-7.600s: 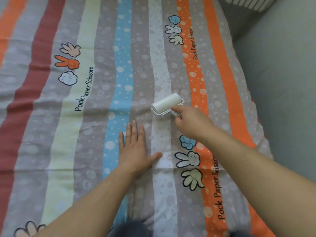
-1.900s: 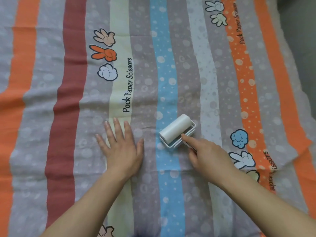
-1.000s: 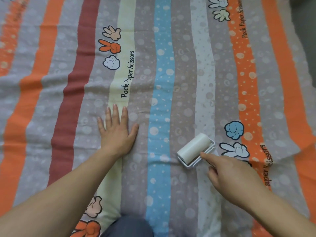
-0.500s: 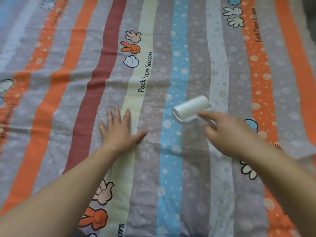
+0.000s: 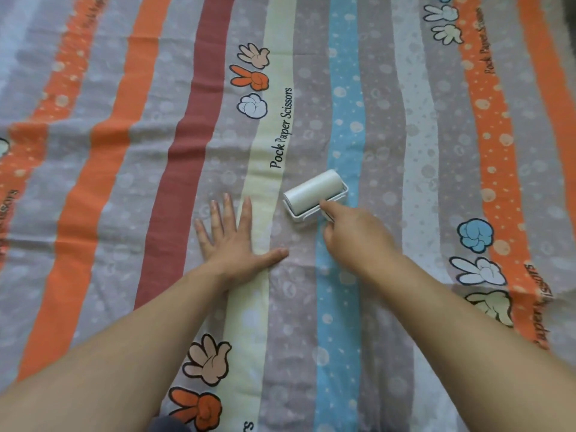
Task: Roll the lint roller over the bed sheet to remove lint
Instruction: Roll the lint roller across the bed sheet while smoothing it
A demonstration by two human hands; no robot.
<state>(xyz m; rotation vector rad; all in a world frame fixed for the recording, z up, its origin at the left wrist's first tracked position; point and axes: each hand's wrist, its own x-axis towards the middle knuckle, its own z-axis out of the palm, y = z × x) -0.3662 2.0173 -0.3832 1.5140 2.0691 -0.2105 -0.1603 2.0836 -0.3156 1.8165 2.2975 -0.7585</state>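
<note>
On the bed sheet [image 5: 93, 213], left hand [image 5: 232, 244] flat, fingers [image 5: 246, 213] wide; right hand [image 5: 355, 241], fingers [image 5: 330, 210] round the lint roller [image 5: 313, 191].

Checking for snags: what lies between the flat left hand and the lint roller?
Only bare bed sheet, per the head view: nothing else between left hand and lint roller.

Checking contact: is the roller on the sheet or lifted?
Down: lint roller rests on bed sheet, no gap visible; right hand grips it.

White lint roller [image 5: 313, 192], angled diagonally, seemingly resting on striped, wrinkled bed sheet [image 5: 405, 151]
</note>
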